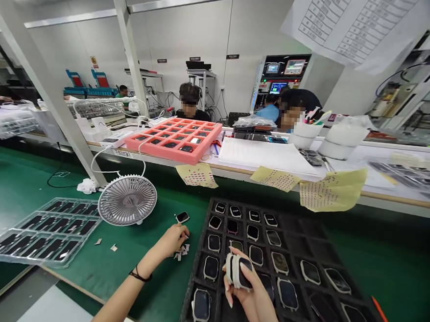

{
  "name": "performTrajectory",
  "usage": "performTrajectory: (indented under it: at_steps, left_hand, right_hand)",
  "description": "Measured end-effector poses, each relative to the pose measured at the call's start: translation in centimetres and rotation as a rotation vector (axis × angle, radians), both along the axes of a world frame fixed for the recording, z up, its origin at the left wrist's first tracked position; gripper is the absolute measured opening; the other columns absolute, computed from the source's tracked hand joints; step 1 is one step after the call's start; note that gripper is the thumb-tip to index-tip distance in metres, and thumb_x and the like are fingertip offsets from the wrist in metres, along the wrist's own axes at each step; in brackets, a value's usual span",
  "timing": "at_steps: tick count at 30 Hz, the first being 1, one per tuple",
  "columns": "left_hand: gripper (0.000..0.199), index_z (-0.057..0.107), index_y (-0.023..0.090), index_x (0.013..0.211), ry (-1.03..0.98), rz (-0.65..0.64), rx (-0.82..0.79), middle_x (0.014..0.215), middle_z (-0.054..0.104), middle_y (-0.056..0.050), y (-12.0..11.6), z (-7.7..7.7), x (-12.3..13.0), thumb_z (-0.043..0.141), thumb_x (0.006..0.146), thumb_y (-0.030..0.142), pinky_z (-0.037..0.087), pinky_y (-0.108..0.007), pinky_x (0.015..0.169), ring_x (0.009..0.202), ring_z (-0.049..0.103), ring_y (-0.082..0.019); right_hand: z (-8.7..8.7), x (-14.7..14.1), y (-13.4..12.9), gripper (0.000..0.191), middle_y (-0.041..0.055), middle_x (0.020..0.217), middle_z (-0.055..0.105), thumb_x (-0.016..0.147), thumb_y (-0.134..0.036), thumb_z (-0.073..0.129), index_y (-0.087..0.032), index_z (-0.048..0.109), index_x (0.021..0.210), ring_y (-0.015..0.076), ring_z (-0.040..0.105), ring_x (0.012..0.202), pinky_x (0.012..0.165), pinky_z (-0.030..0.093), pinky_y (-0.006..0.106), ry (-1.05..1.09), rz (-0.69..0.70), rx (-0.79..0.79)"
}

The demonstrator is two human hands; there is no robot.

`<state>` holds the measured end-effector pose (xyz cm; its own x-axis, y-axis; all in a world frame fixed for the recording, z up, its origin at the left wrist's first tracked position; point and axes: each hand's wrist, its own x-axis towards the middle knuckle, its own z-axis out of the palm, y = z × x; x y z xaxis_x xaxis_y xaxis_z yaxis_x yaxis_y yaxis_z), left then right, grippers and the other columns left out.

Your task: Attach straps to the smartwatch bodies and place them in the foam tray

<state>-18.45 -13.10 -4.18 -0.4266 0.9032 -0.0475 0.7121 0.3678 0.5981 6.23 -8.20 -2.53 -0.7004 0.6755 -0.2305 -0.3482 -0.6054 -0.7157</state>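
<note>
My right hand [246, 286] is wrapped round a stack of smartwatch bodies [237, 271] without straps, held on edge above the black foam tray [188, 296]. Several more smartwatches [212, 267] sit face up in the tray's compartments. On the green mat, my left hand [172, 239] has its fingers curled together; whatever they pinch, if anything, is hidden. A loose smartwatch [182, 217] lies just beyond its fingertips. Small pale pieces [182, 252] are heaped right beside the hand.
A round fan [128, 200] stands left of my left hand, near a clear plastic tray [96, 226] of dark parts. Above the bench, a shelf holds a pink foam tray [201, 152], papers [263, 154] and white tubs [305, 140]. An orange stick [386, 317] lies at right. People work beyond.
</note>
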Motion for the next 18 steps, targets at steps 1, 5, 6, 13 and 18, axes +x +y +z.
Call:
performTrajectory:
  at_steps: [1, 5, 6, 13, 18]
  left_hand:
    - [0.018, 0.069, 0.016, 0.085, -0.007, 0.009, 0.044, 0.084, 0.066, -0.007, 0.0, 0.6, 0.8, 0.051, 0.082, 0.016, 0.046, -0.026, 0.068, 0.076, 0.061, -0.018]
    - [0.025, 0.072, 0.016, 0.087, -0.394, 0.133, 0.494, 0.088, 0.069, -0.008, -0.2, 2.6, 6.6, 0.059, 0.083, 0.037, 0.050, -0.026, 0.071, 0.081, 0.063, -0.019]
    - [0.023, 0.073, 0.016, 0.084, -0.540, 0.156, 0.594, 0.088, 0.069, -0.008, -0.2, 2.9, 8.2, 0.063, 0.080, 0.037, 0.051, -0.026, 0.074, 0.083, 0.063, -0.019]
    - [0.019, 0.074, 0.016, 0.073, -0.983, 0.263, 0.738, 0.074, 0.064, -0.002, -0.1, 3.6, 14.6, 0.072, 0.074, 0.035, 0.045, -0.018, 0.048, 0.057, 0.056, -0.009]
    - [0.023, 0.074, 0.015, 0.075, -1.005, 0.286, 0.734, 0.074, 0.059, -0.002, 0.2, 3.2, 15.6, 0.072, 0.074, 0.038, 0.029, -0.016, 0.037, 0.045, 0.041, -0.003]
  right_hand:
    - [0.0, -0.1, 0.0, 0.052, 0.0045, 0.082, 0.062, 0.084, -0.046, 0.061, -0.023, 0.045, 0.129, 0.0174, 0.054, 0.061, 0.049, 0.044, 0.029, 0.017, -0.002, 0.004]
    - [-0.3, -0.7, -0.6, 0.046, 0.0048, 0.092, 0.062, 0.088, -0.045, 0.056, -0.026, 0.043, 0.128, 0.0183, 0.056, 0.068, 0.055, 0.046, 0.031, 0.115, -0.084, 0.073]
    - [-0.4, -0.8, -0.8, 0.047, 0.0049, 0.094, 0.062, 0.088, -0.045, 0.056, -0.027, 0.043, 0.129, 0.0190, 0.057, 0.071, 0.057, 0.047, 0.032, 0.132, -0.116, 0.093]
    - [-0.7, -0.6, -1.7, 0.054, 0.0072, 0.104, 0.062, 0.079, -0.051, 0.065, -0.029, 0.048, 0.125, 0.0251, 0.059, 0.091, 0.073, 0.050, 0.038, 0.059, -0.240, 0.165]
    - [-1.0, -0.9, -2.5, 0.051, 0.0060, 0.124, 0.053, 0.078, -0.052, 0.065, -0.032, 0.049, 0.122, 0.0274, 0.052, 0.111, 0.094, 0.042, 0.043, -0.010, -0.375, 0.249]
